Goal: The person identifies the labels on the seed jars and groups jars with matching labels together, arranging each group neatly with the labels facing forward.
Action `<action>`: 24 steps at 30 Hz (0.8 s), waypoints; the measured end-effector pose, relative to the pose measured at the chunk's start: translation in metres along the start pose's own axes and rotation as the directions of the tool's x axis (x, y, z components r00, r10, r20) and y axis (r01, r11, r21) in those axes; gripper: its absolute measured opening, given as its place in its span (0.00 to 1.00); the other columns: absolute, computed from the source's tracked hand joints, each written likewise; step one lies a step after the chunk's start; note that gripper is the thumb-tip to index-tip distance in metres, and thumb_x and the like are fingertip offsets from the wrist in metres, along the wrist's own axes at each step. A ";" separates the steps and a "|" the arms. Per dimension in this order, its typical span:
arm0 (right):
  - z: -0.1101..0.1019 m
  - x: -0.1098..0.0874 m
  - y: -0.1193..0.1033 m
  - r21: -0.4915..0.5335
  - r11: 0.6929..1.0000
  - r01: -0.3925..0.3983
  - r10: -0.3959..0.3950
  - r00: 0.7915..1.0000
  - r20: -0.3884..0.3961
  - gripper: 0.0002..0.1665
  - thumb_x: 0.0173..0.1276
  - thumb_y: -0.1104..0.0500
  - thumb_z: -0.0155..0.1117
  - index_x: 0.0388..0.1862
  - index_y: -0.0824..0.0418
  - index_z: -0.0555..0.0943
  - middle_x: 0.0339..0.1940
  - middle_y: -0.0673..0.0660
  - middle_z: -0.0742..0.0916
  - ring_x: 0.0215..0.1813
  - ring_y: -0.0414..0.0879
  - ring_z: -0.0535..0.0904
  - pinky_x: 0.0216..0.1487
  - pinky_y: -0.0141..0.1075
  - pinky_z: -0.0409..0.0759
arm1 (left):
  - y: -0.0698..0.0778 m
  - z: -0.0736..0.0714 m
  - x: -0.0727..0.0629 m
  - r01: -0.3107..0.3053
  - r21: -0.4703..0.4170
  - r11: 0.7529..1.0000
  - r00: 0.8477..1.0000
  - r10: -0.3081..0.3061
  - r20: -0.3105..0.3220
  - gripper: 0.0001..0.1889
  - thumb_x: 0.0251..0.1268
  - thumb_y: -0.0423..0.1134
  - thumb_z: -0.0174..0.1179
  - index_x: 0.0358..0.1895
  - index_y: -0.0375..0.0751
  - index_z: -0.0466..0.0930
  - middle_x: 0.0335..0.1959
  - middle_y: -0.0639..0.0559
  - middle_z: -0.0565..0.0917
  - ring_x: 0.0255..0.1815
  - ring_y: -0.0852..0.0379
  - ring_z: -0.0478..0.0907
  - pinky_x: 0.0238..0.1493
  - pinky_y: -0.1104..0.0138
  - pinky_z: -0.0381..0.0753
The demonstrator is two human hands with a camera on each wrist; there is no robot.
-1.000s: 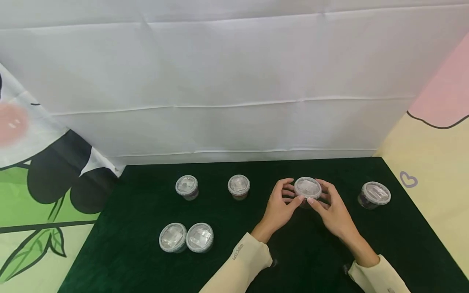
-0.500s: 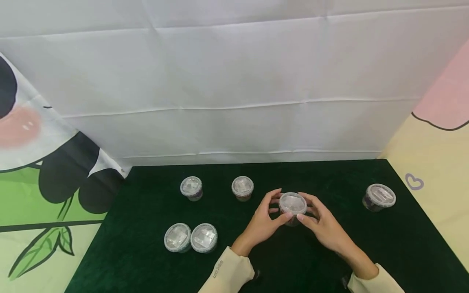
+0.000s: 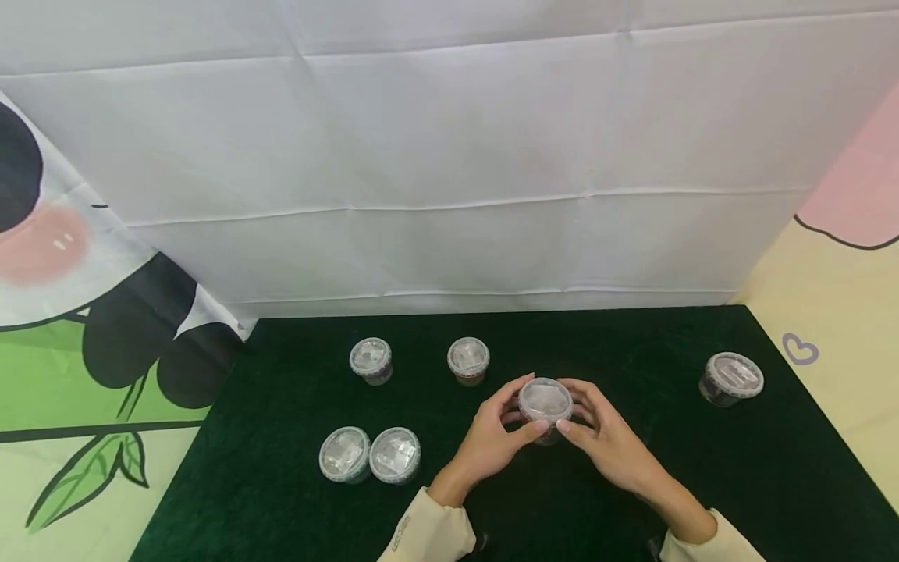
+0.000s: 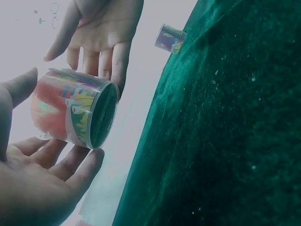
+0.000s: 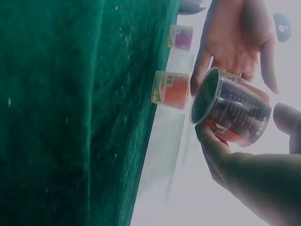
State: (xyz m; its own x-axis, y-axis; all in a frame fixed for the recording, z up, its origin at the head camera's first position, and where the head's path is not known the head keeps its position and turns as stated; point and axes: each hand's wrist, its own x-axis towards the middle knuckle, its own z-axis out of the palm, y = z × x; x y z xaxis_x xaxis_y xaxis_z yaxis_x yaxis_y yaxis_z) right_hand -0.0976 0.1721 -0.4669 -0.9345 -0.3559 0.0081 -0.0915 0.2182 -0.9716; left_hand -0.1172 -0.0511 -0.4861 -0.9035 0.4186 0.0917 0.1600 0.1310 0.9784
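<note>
Between my two hands is a small clear plastic tub [image 3: 545, 400] with a round transparent lid. My left hand [image 3: 489, 443] grips its left side and my right hand [image 3: 609, 446] its right, thumbs at the front and fingers around the sides. In the left wrist view the tub [image 4: 63, 110] shows orange-red contents and a colourful label. The right wrist view shows a dark printed panel on the tub [image 5: 242, 113]. Its underside is visible in both wrist views, so it is raised off the green cloth.
Two lidded tubs stand touching at front left, a left one [image 3: 345, 454] and a right one [image 3: 395, 455]. Farther back are two separate tubs, one [image 3: 371, 359] left and one [image 3: 468, 359] near the middle. Another tub [image 3: 732, 377] stands far right on the green cloth [image 3: 281, 390].
Both hands have moved left and closer to the person, carrying the tub between them. The other tubs keep their places on the cloth; the head view has shifted slightly.
</note>
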 end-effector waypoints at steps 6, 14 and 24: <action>0.008 0.002 -0.002 0.008 1.000 -0.001 0.001 1.000 -0.013 0.35 0.81 0.59 0.61 0.80 0.65 0.60 0.79 0.70 0.67 0.78 0.70 0.67 0.69 0.43 0.80 | 0.005 -0.004 -0.006 0.021 -0.035 0.999 0.999 -0.022 -0.032 0.33 0.77 0.42 0.65 0.79 0.36 0.65 0.70 0.43 0.78 0.68 0.46 0.77 0.70 0.54 0.78; 0.020 0.003 -0.007 0.041 0.999 -0.017 0.018 1.000 -0.019 0.34 0.82 0.60 0.61 0.80 0.66 0.60 0.79 0.71 0.69 0.78 0.69 0.67 0.69 0.38 0.80 | 0.011 -0.003 -0.015 0.099 -0.087 0.991 0.988 -0.108 -0.108 0.32 0.76 0.43 0.67 0.77 0.37 0.69 0.67 0.44 0.79 0.66 0.48 0.78 0.66 0.55 0.78; 0.034 0.004 -0.009 0.066 0.997 -0.050 0.049 0.999 0.008 0.34 0.83 0.57 0.59 0.80 0.65 0.61 0.78 0.70 0.69 0.78 0.68 0.68 0.71 0.45 0.79 | 0.014 -0.012 -0.029 0.158 -0.093 0.983 0.979 -0.169 -0.117 0.31 0.77 0.44 0.65 0.77 0.38 0.68 0.68 0.44 0.81 0.68 0.47 0.77 0.65 0.56 0.79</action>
State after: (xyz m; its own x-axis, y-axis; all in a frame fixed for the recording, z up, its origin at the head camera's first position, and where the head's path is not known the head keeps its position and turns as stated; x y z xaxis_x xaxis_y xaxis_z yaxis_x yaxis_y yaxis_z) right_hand -0.0894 0.1380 -0.4664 -0.9350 -0.3522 -0.0420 -0.0219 0.1754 -0.9842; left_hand -0.0936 -0.0724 -0.4727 -0.9578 0.2824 -0.0537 -0.0229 0.1114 0.9935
